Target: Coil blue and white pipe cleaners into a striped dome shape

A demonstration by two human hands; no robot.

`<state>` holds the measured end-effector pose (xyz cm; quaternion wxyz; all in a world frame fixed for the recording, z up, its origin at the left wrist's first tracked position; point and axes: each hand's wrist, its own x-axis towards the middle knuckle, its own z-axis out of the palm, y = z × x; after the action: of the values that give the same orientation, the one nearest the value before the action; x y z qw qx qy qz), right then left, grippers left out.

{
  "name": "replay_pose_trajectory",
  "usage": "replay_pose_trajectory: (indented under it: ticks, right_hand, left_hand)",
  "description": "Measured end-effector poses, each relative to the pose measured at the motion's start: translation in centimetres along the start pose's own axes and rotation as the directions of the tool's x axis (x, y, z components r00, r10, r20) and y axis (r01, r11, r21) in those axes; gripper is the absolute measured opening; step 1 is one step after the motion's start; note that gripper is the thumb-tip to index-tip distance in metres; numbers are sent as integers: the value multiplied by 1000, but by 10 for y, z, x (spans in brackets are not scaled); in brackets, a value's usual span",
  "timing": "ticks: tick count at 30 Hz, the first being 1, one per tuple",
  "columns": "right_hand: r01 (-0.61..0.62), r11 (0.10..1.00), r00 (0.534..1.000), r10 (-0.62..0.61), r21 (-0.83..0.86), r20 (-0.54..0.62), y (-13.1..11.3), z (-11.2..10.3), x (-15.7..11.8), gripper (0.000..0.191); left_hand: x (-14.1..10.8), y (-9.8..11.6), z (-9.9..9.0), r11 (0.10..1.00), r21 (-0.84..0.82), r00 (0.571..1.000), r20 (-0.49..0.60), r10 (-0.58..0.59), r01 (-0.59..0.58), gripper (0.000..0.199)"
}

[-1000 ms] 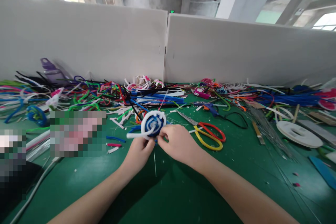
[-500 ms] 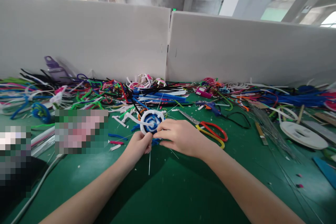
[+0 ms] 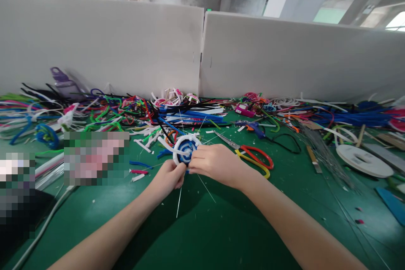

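Between my hands is a round blue-and-white coil of fuzzy pipe cleaner [image 3: 181,145], with thin stiff wires sticking out around it. A loose white end curves off its upper left. My left hand [image 3: 169,176] pinches the lower left rim between thumb and fingers. On the right side, my right hand [image 3: 215,163] has its fingers closed on the rim, covering that part of the coil. Just beyond my right wrist lie scissors [image 3: 255,157] with red and yellow handles, their blades pointing up and left.
Heaps of coloured pipe cleaners [image 3: 196,114] run along the white partition [image 3: 101,46]. A blue glue gun [image 3: 255,130], a white spool [image 3: 363,160] and thin wires [image 3: 325,156] lie to the right. A purple bottle [image 3: 65,84] stands far left; a white cable [image 3: 47,225] crosses the near left.
The coil and both hands have shifted slightly right, and the coil has turned a little, so its wires point at different angles. Both hands keep hold of it.
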<state>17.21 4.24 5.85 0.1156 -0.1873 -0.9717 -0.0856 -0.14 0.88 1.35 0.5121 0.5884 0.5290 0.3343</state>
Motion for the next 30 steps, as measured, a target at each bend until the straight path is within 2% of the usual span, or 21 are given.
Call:
replay_pose_trajectory:
  ticks: [6,11,16,19,24,26,28,30]
  right_hand:
    - [-149,989,988,149,-7,36,-5,1,2,26]
    - [-330,941,940,334,-73,66,-14,3,8,27]
    - [-442,895,890,447,-64,94,-21,6,10,21]
    - [-467,884,880,468,-23,88,-21,8,9,22]
    - [-386,918,920,390,88,-36,-21,2,9,29]
    - [-427,883,878,457,196,-143,-20,-3,8,26]
    - [-488,814,788,566,315,-244,-18,-8,6,26]
    - [-519,757,707,641,397,-298,-14,-10,4,32]
  left_hand:
    - [0,0,0,995,89,999,-8,35,-34,37]
    - [1,-2,1,983,169,993,-85,83,-68,38]
    - [-1,0,3,979,191,985,-140,101,-74,34]
    - [-1,-3,3,982,173,984,-142,105,-80,34]
    - [2,-7,1,994,-27,974,-204,103,-110,36]
    - [3,-6,0,985,-110,967,-233,103,-131,33]
    - [3,-4,-1,974,-177,958,-272,89,-141,30]
    - [3,-3,-1,963,-228,943,-326,63,-143,28]
